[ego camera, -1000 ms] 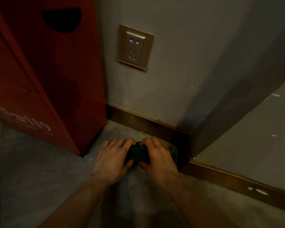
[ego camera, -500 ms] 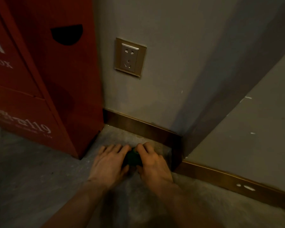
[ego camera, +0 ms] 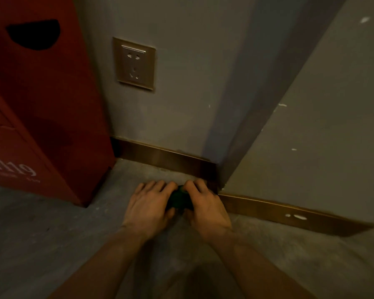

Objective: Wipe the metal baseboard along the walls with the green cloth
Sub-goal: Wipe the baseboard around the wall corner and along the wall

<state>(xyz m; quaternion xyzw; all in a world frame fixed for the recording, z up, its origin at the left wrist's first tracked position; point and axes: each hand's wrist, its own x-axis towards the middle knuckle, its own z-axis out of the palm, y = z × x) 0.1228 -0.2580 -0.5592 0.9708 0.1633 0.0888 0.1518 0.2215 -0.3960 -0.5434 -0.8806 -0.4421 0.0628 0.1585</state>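
Note:
A small bunched green cloth (ego camera: 179, 199) lies low over the grey floor, gripped from both sides by my left hand (ego camera: 148, 207) and my right hand (ego camera: 205, 207). Only a dark green patch of it shows between the fingers. The bronze metal baseboard (ego camera: 160, 157) runs along the foot of the grey wall just beyond my fingertips, ending at an outer wall corner. A second stretch of baseboard (ego camera: 289, 214) carries on to the right past the corner and bears two white marks. My right fingertips sit close to the corner piece.
A tall red cabinet (ego camera: 41, 108) with white lettering stands at the left, against the baseboard's left end. A brass-framed wall socket (ego camera: 135, 63) is set in the wall above the baseboard. Grey floor (ego camera: 52, 234) spreads to the left and right of my arms.
Both hands with the cloth have stayed together in front of the corner. The view has shifted slightly, so the socket and cabinet sit a little differently in frame.

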